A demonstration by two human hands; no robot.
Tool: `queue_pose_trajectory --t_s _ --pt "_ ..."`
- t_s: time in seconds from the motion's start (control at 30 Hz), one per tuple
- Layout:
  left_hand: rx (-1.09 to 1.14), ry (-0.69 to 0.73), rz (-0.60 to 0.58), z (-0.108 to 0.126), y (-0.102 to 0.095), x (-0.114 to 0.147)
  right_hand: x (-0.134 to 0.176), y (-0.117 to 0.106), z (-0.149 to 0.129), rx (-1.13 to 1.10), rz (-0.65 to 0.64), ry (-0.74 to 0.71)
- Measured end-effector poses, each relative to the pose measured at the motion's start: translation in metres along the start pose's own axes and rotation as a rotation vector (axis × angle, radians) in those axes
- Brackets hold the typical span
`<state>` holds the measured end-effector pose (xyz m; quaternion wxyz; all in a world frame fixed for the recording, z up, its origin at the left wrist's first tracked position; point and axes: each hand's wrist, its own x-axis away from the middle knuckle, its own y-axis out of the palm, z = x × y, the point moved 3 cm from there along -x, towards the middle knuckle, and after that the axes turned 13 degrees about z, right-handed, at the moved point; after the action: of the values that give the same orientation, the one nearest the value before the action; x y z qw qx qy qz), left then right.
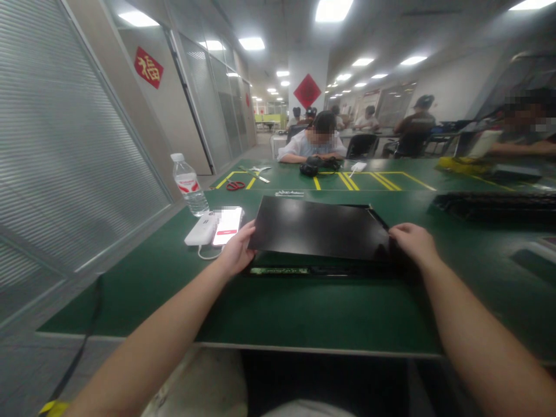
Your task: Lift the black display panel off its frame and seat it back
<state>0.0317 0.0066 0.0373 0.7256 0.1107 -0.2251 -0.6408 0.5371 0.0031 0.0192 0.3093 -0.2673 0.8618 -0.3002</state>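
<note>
A thin, glossy black sheet, which looks like a display panel (pixel 313 227), is tilted above the table with its left side raised. My left hand (pixel 238 250) grips its left edge, thumb on top. At the right edge, the fingers of my right hand (pixel 414 240) are pinched together; whether they also touch the dark frame behind is hidden. Under the panel lies a black frame (pixel 347 270), along whose near side runs a narrow green circuit board (pixel 280 270).
Left of the panel are a lit phone (pixel 227 225), a white power bank (pixel 201 230) with a cable and a water bottle (pixel 190 184). Red-handled scissors (pixel 235 186) lie farther back. Long black parts (pixel 495 205) lie right. A person (pixel 315 139) sits across the green table (pixel 325 318).
</note>
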Motion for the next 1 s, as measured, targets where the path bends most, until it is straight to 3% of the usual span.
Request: queue_pose_trajectory --t_s 1.0 --pt "-0.027 -0.011 0.064 -0.009 -0.005 -0.009 0.004 -0.001 -0.003 0.098 -0.033 -0.027"
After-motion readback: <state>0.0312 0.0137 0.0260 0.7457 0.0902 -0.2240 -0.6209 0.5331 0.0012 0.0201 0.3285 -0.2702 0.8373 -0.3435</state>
